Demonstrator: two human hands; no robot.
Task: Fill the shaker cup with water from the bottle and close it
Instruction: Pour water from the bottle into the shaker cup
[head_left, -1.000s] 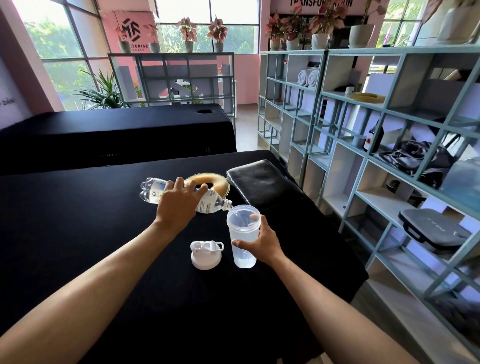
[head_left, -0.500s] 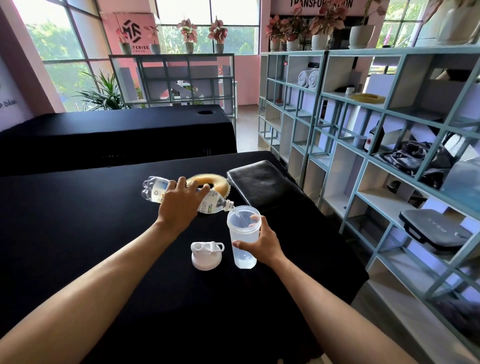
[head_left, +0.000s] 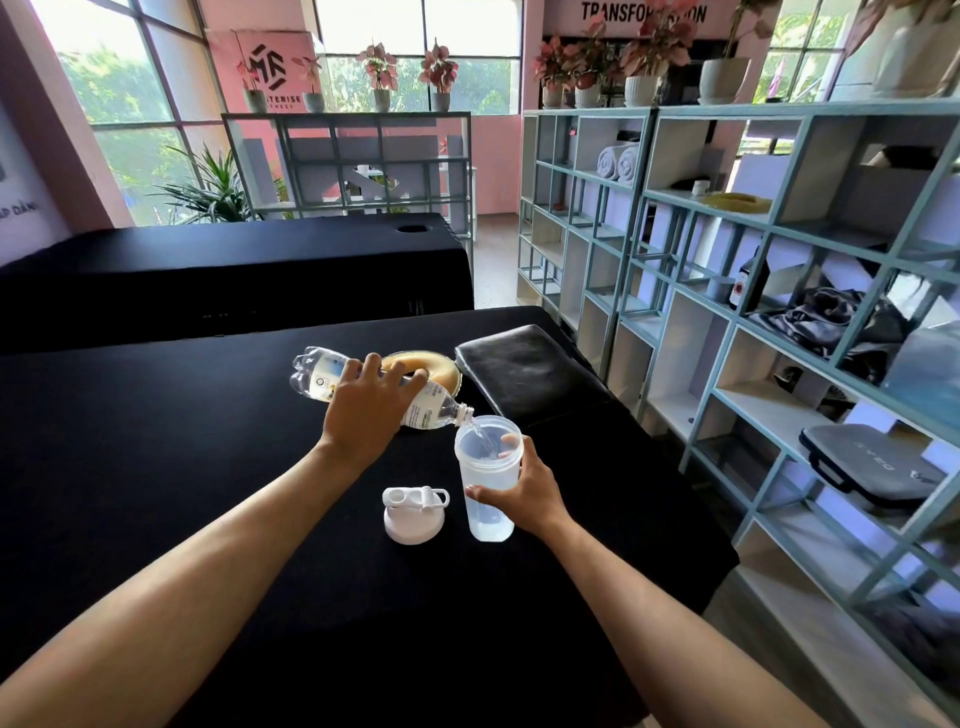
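Our left hand (head_left: 363, 410) grasps the clear water bottle (head_left: 332, 375) around its middle, tipped nearly flat with the open neck at the rim of the shaker cup (head_left: 487, 480). Our right hand (head_left: 522, 491) wraps the cup from its right side, thumb across the front, fingertips showing through the far wall, holding it upright on the black worktop (head_left: 182, 441). Versus a second ago, both grips and the bottle's tilt are about the same, and the stream keeps running into the cup; the waterline looks a touch higher, though the change is small. We judge that pouring is mid-way: water fills roughly the lower third to half of the cup, so more pouring is likely needed before closing. The cup is translucent, slightly tapered, with a wide open mouth and a thin stream falling inside near the left rim. The bottle is mostly drained, with water pooled along its lower side, label facing us, cap off and not seen. The white lid (head_left: 414, 514) with flip spout and loop sits on the worktop just beside the cup on its left, not touching, untouched. Behind the bottle lies a yellow ring cushion (head_left: 441, 370), partly hidden, and a black pad (head_left: 530, 371) to its right. Spill risk looks low while the neck stays over the rim.
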